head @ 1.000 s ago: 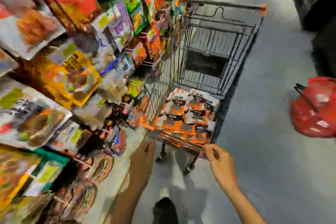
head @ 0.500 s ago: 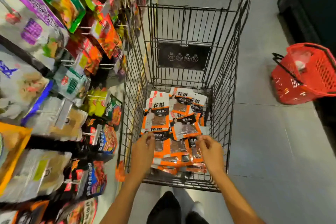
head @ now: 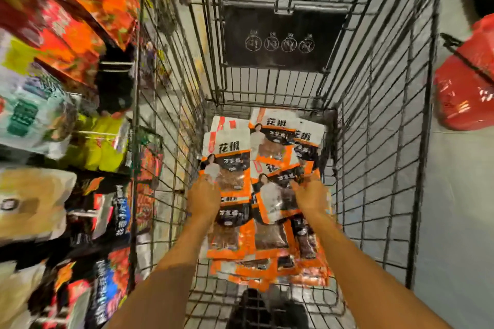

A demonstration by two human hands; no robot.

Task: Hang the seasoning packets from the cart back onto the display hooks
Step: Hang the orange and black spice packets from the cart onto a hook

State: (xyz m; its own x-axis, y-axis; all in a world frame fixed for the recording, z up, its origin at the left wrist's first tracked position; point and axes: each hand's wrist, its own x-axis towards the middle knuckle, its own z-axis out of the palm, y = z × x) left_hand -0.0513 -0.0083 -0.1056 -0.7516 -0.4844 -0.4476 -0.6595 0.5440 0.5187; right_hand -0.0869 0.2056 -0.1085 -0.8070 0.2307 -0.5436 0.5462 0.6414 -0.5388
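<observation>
Seasoning packets (head: 232,165) inside wire cart (head: 374,141); red basket (head: 465,93) beside

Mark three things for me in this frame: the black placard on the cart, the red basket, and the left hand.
black placard (head: 283,61), head view, lower middle of the panel.
red basket (head: 465,93), head view, its side wall.
left hand (head: 203,196), head view, back of the hand.

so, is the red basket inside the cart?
No, the red basket sits on the floor outside the cart, beyond its right wall.
</observation>
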